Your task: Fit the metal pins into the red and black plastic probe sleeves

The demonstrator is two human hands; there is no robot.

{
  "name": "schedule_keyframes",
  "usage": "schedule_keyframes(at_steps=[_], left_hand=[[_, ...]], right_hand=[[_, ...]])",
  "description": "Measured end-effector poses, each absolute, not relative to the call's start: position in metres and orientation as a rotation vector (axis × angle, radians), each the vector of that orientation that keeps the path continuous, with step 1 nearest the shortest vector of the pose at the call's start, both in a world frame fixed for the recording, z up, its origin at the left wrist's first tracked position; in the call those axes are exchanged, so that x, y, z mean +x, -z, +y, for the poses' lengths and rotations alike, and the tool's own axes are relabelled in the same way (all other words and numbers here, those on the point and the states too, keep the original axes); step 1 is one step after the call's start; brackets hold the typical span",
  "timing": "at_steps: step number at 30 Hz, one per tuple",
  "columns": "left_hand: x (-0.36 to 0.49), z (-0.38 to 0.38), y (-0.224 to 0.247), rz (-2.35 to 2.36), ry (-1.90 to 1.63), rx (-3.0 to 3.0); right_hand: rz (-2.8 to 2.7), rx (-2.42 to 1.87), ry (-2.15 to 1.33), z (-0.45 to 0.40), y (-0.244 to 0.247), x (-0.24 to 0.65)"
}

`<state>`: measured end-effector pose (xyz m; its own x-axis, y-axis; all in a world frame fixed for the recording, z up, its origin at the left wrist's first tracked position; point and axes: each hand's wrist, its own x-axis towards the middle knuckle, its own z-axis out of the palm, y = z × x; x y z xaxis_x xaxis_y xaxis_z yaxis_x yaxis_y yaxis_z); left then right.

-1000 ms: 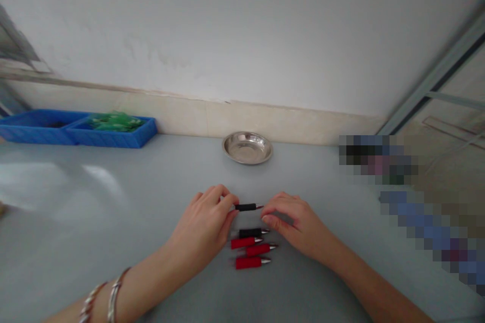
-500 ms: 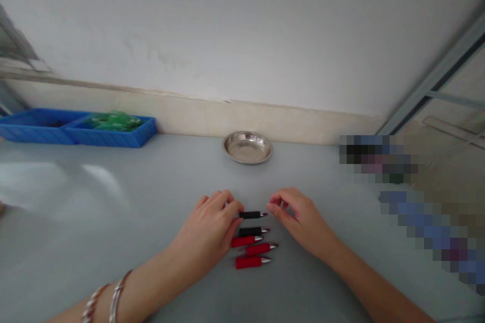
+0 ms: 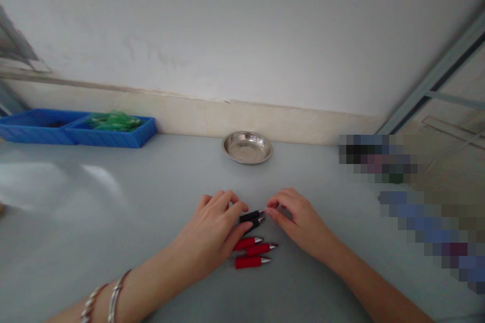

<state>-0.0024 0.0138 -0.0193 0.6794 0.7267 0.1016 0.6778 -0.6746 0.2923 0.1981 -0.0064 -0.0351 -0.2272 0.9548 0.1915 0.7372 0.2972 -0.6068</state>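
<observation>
Two short black-gripped pen barrels with metal tips lie close together and slanted: the upper black pen barrel [image 3: 249,216] and the lower black pen barrel [image 3: 254,224]. My left hand [image 3: 212,222] has them between thumb and forefinger, its thumb over the lower one, hiding their rear ends. At the tips, my right hand [image 3: 297,214] is curled, thumb and forefinger close together; whether anything is between them is hidden. Nearer me lie a red pen barrel [image 3: 246,244] partly behind my left thumb, a second red pen barrel [image 3: 259,249] and a third red pen barrel [image 3: 248,262].
A round metal dish [image 3: 247,149] stands beyond my hands, near the wall. At the far left is a blue divided tray [image 3: 109,137] with green plastic [image 3: 115,121] in one compartment. Blurred-out blocks cover the right side of the grey table [image 3: 170,171].
The two black pen barrels have come together and tilted, tips up to the right. My left thumb has moved right over the lower one. The right hand has barely shifted.
</observation>
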Motion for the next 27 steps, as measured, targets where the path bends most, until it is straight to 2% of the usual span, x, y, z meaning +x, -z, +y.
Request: schedule_keyframes(at_steps=[9,27], left_hand=[[-0.004,0.001,0.008,0.780,-0.233,2.694],[-0.003,0.003,0.008,0.766,-0.221,2.683]], right_hand=[[-2.032,-1.493,-0.535,-0.007,0.035,0.198],[-2.076,-1.471,-0.533,-0.006,0.036,0.200]])
